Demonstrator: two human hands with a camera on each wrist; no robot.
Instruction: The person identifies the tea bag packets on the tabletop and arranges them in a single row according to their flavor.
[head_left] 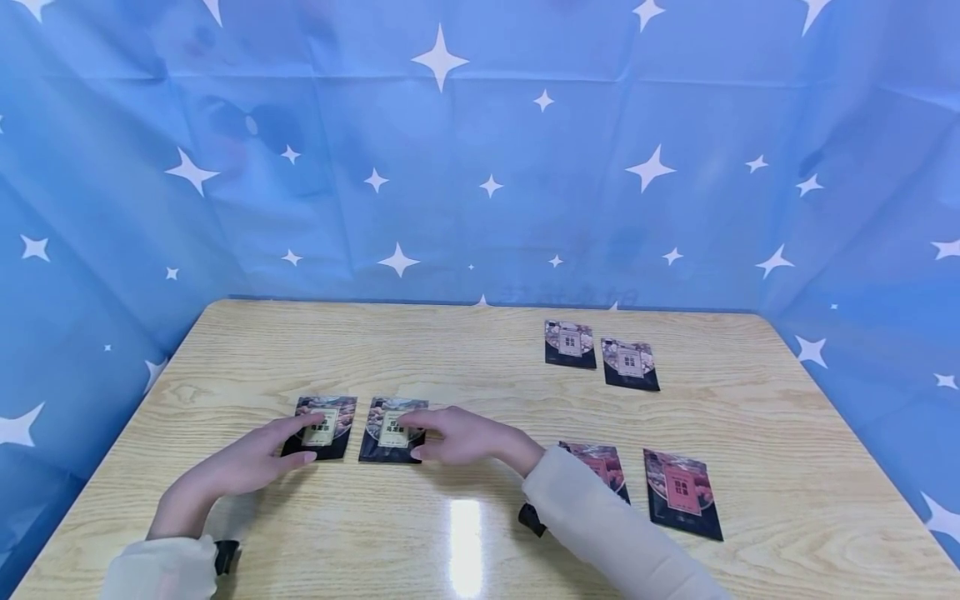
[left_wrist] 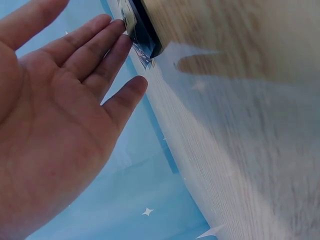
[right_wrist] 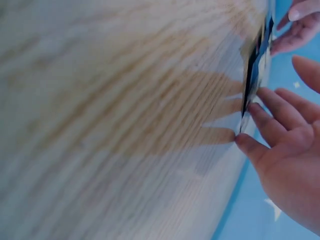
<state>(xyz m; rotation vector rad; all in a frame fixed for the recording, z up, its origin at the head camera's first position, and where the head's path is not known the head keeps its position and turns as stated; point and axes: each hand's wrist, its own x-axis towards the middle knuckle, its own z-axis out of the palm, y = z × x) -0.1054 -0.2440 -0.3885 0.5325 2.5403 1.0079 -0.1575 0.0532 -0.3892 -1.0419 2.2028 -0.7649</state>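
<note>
Left hand [head_left: 258, 457]: grip spread flat, fingertips resting on the left packet [head_left: 321, 427], lower left of frame.
Right hand [head_left: 459, 435]: grip open, fingers straight, touching the neighbouring packet [head_left: 389, 430].
Counter [head_left: 465, 375]: both packets lie flat, side by side.

Bright even light, white glare streak on the table [head_left: 467, 533], soft shadows, both wrist views blurred.

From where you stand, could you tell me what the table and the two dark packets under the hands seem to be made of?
The table looks like light wood-grain laminate, semi-glossy: a lamp glare shows near the front. The left packet and right packet look like thin printed plastic or foil film, dark with beige labels; which one I cannot tell. Each lies flat under the fingers of one hand.
</note>
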